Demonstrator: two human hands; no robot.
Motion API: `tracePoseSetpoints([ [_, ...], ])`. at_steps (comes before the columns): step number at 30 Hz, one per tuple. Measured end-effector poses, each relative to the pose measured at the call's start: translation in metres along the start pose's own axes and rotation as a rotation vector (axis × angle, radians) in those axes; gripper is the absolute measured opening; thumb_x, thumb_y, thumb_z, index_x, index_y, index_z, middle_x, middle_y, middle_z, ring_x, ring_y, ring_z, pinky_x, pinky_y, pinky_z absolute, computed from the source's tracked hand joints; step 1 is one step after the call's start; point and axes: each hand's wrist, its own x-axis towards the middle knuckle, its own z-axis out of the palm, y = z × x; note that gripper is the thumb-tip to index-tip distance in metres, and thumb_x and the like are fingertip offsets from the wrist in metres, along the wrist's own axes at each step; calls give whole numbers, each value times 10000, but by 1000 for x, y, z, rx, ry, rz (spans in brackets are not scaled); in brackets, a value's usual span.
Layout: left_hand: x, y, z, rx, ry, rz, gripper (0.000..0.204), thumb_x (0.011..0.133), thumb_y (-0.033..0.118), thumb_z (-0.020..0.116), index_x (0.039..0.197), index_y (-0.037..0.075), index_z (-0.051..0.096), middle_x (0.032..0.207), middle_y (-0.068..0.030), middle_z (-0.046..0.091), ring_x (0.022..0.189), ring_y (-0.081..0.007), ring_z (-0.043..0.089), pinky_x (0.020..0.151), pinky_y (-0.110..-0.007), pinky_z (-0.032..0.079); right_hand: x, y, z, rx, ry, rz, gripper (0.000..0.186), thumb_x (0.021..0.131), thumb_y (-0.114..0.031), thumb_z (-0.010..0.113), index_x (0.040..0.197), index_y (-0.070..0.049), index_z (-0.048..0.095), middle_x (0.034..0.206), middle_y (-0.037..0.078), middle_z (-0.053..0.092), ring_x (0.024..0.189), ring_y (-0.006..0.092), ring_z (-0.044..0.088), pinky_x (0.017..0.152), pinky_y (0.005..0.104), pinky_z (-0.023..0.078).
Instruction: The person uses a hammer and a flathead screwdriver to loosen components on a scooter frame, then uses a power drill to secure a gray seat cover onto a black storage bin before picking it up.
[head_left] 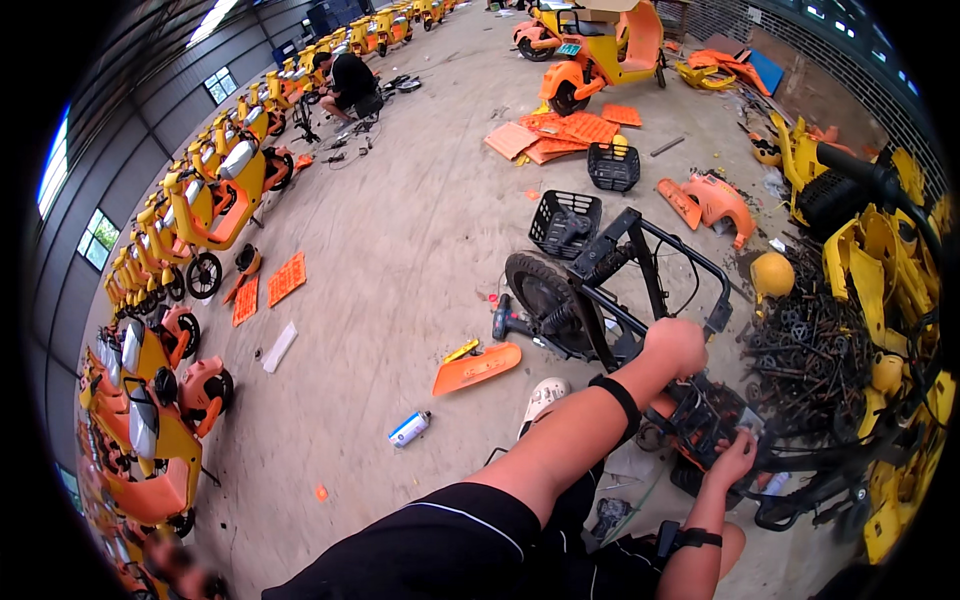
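A stripped black scooter frame (648, 268) lies before me with a wheel (532, 285) still attached. My left hand (676, 348) is closed in a fist over the middle of the frame; whatever its fingers grip is hidden. Lower down, my right hand (737, 456) has its fingers pinched together at an open compartment (695, 420) with dark parts and wires inside. What those fingers pinch is too small to name. A cordless drill (508, 318) lies on the floor beside the wheel.
Left of the frame lie an orange panel (478, 370) and a spray can (409, 429). A black basket (566, 222) stands beyond the wheel. To the right are a heap of dark metal parts (810, 340) and yellow panels (865, 290). Yellow scooters (225, 205) line the left; another person (350, 82) crouches far off.
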Motion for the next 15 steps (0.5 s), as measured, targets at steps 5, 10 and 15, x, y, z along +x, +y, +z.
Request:
tracePoseSetpoints([
  [5,4,-7,3,-31,24,28,294,786,292,617,848,57,782,873,-167,749,840,-343,733,771,-438,589,-16,-19,24,55,85,-33,283,1005,-269,604,1090,0,616,989,68,696,590,101,573,481,222,442],
  [10,6,-13,2,-26,44,91,322,815,285,608,907,20,767,948,-188,744,903,-360,723,815,-447,581,-36,-51,35,31,132,-94,255,1021,-264,590,1079,-18,628,1020,41,696,625,84,541,516,215,400],
  [15,9,-14,2,-42,42,135,336,825,296,608,884,-2,751,932,-207,739,869,-369,726,797,-456,586,-34,-48,33,63,221,-63,268,1014,-273,597,1057,-13,642,1014,30,693,622,91,541,517,221,401],
])
